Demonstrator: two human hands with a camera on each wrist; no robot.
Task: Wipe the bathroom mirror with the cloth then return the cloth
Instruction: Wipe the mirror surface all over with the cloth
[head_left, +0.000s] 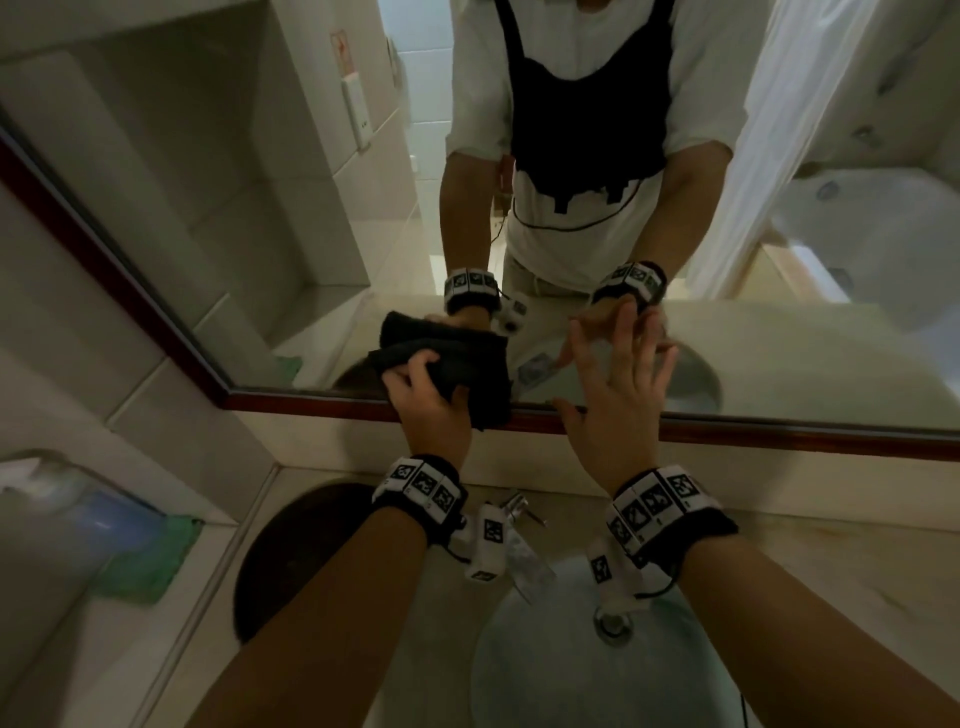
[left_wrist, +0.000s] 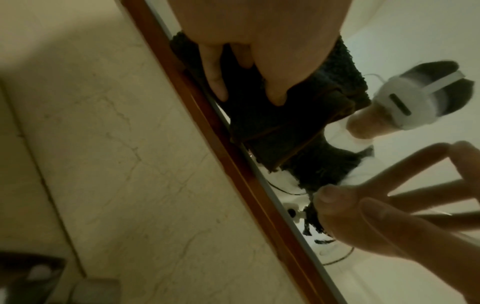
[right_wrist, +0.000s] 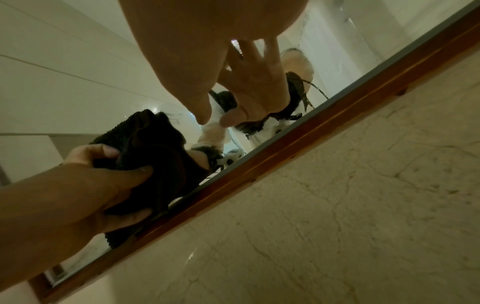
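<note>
The dark cloth (head_left: 457, 371) is bunched in your left hand (head_left: 423, 400), fingers curled round it, pressed to the mirror (head_left: 260, 223) at its lower edge; a fold of the cloth hangs over the reddish wooden frame (head_left: 779, 431) there. From the right wrist view, the cloth (right_wrist: 153, 148) lies against the glass just above the frame (right_wrist: 311, 131), and your left hand (right_wrist: 85, 185) grips it with the thumb on top. Your right hand (head_left: 618, 384) is beside it, fingers spread and straight, fingertips at the glass meeting their reflection, holding nothing.

Below the frame runs a strip of pale marbled wall, then the pale stone desk (head_left: 805, 545) with a round basin (head_left: 545, 665) and chrome tap (head_left: 519, 545) directly under your wrists. To the left, tiled wall meets the mirror's corner; a green cloth (head_left: 150, 561) and a blurred dispenser (head_left: 67, 499) sit on that side. The glass stretches wide to your right and upward, reflecting your white-shirted torso.
</note>
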